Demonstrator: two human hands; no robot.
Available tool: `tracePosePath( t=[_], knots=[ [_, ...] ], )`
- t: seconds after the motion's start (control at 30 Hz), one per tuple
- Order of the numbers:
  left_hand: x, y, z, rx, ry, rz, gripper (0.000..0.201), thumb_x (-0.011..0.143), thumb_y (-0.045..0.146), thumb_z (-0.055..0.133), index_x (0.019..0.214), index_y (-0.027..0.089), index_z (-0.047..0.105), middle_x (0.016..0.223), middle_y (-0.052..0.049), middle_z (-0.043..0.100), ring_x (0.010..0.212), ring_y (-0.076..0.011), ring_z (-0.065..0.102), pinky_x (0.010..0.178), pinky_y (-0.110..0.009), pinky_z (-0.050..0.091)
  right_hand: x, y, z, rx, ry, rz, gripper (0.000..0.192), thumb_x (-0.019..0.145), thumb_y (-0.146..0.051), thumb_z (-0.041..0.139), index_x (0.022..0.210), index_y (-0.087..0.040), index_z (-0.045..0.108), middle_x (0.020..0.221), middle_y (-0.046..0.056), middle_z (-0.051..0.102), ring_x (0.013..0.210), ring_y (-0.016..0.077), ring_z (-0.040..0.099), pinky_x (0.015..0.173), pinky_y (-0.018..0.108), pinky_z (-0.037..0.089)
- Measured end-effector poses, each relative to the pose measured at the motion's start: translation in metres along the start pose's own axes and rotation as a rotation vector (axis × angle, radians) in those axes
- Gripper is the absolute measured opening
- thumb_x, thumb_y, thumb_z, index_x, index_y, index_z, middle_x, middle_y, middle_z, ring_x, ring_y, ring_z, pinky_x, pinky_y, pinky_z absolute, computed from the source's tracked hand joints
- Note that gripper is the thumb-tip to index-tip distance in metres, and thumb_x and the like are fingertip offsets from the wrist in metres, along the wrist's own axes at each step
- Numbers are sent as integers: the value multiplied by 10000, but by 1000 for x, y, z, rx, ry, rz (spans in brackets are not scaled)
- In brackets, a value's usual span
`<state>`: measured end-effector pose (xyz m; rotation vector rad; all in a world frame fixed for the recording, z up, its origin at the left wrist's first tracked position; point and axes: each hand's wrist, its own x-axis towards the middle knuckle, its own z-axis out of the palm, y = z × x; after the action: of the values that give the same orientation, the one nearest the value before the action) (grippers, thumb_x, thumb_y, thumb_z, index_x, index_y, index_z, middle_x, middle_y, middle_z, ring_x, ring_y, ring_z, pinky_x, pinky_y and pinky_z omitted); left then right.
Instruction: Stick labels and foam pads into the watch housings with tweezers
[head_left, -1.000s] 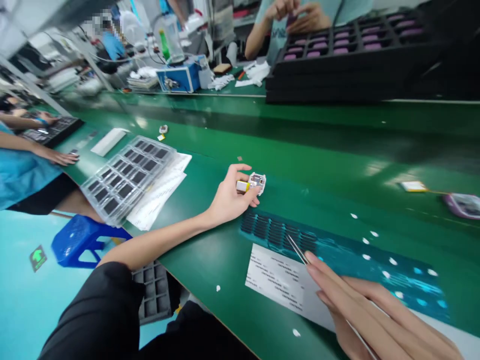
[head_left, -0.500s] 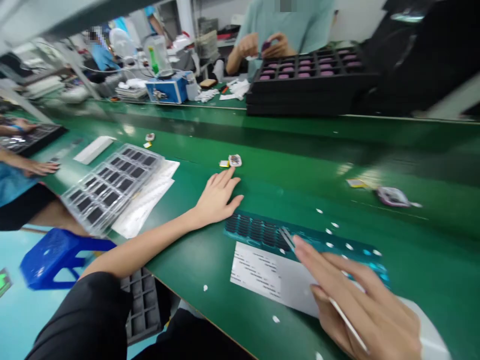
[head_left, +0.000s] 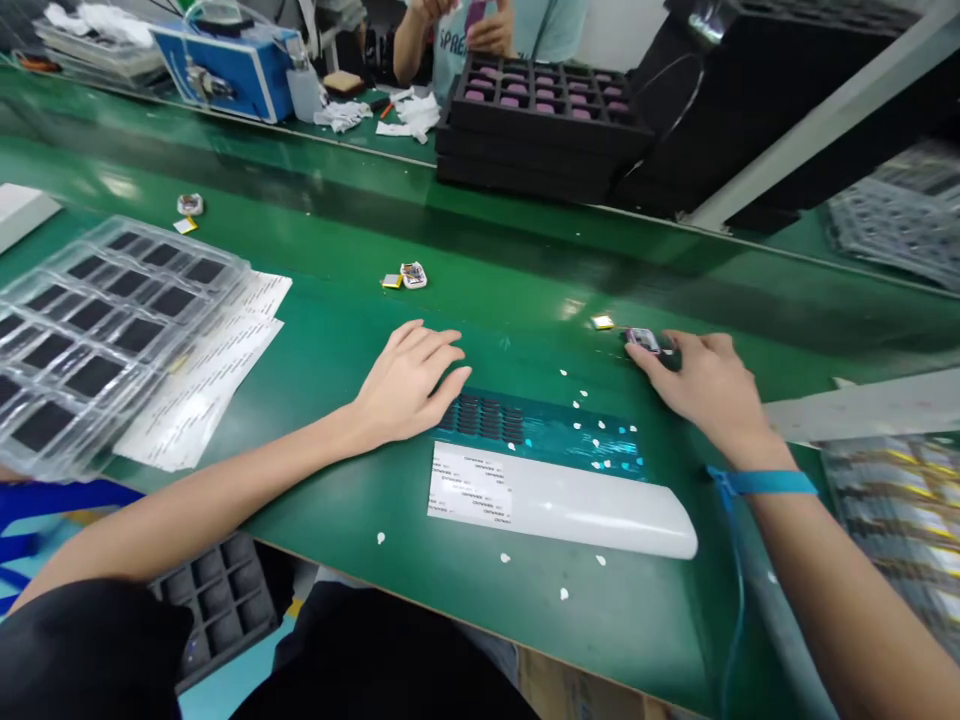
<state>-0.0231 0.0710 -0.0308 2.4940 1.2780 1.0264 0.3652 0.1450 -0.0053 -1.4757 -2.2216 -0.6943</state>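
My left hand [head_left: 412, 385] lies on the green bench with its fingers apart, beside the left end of a teal film strip [head_left: 555, 425] bearing rows of small black adhesive pieces [head_left: 487, 418]. My right hand [head_left: 705, 385], with a blue strap at the wrist, has thumb and fingers around a small pink-edged electronic housing [head_left: 642, 340]. A yellow-edged battery [head_left: 602, 322] lies just left of that housing. Below the film is a white backing sheet [head_left: 585, 505], its left part printed. The tweezers are not visible.
A clear tray of dark pads [head_left: 112, 320] and printed sheets [head_left: 202, 385] lie at left. Another opened housing [head_left: 413, 275] lies beyond my left hand. Small white scraps [head_left: 564, 594] dot the bench. Stacked black trays [head_left: 540, 130] stand across from me, near a co-worker's hands [head_left: 491, 30].
My right hand has left the film strip and reached up and away to the pink-edged housing. The tweezers have gone from view. My left hand stays on the bench; the camera view has shifted right.
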Motion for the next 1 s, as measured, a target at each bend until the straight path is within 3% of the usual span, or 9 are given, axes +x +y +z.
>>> tracePosePath(
  t=[0.17, 0.3, 0.47, 0.57, 0.67, 0.77, 0.83, 0.9, 1.0],
  knots=[
    [0, 7, -2, -32, 22, 53, 328, 1073, 321, 443, 1042, 165, 729, 1227, -141, 785, 1118, -271, 715, 1190, -551, 431, 14, -1, 25, 30, -47, 51, 706, 963, -639, 608, 599, -52, 754, 447, 58, 536, 294, 81, 428, 366, 251, 229],
    [0, 11, -5, -120, 34, 54, 291, 1059, 302, 464, 1034, 163, 718, 1196, -148, 790, 1088, -277, 711, 1177, -560, 423, 13, -13, 20, 46, -115, 100, 774, 961, -703, 550, 775, 8, 792, 531, 110, 622, 343, 90, 487, 395, 275, 209],
    [-2, 20, -6, -200, -19, 0, 320, 1065, 340, 448, 1201, 160, 675, 1315, -137, 752, 1188, -274, 686, 1187, -516, 411, -6, -76, -33, 31, -50, 83, 827, 1038, -708, 412, 1128, 44, 746, 862, 173, 747, 586, 148, 679, 459, 297, 292],
    [-5, 33, -10, -315, -41, -54, 364, 1066, 359, 458, 1329, 165, 620, 1503, -156, 642, 1423, -279, 577, 1242, -523, 384, -23, -129, -78, 200, -56, -152, 361, 1083, -341, 613, 1278, -41, 663, 1102, 191, 763, 797, 156, 749, 552, 240, 460],
    [-13, 51, -15, -476, -98, -48, 333, 1047, 347, 518, 1324, 196, 625, 1518, -135, 635, 1517, -273, 504, 1322, -548, 288, -41, -165, -105, 308, -45, -421, 412, 1095, -263, 592, 1468, -98, 534, 1130, 156, 782, 860, 161, 769, 501, 231, 486],
    [-21, 68, -17, -678, -247, -39, 217, 1021, 286, 552, 1184, 209, 672, 1132, -75, 797, 1081, -226, 759, 1200, -482, 479, -54, -172, -110, 391, -40, -483, 573, 1123, -287, 514, 1627, -65, 353, 1128, 150, 790, 821, 196, 774, 533, 272, 559],
    [-24, 74, -16, -753, -364, -139, 179, 1029, 280, 531, 1090, 196, 677, 850, -14, 757, 692, -146, 688, 814, -321, 608, -60, -168, -108, 430, -56, -447, 581, 1122, -329, 523, 1626, -81, 372, 1108, 129, 794, 758, 186, 765, 566, 281, 578],
    [-24, 76, -14, -815, -434, -299, 208, 1049, 308, 499, 1014, 181, 659, 720, 16, 674, 545, -100, 552, 530, -225, 459, -65, -163, -108, 475, -67, -387, 571, 1080, -324, 624, 1577, -97, 456, 1057, 101, 800, 717, 174, 758, 611, 282, 591],
    [-21, 77, -13, -997, -445, -475, 194, 1038, 325, 529, 933, 181, 607, 682, 23, 613, 527, -81, 504, 481, -196, 388, -71, -162, -111, 571, -125, -307, 661, 1017, -249, 730, 1600, -134, 441, 1087, 84, 807, 773, 192, 784, 666, 291, 628]
  ],
)
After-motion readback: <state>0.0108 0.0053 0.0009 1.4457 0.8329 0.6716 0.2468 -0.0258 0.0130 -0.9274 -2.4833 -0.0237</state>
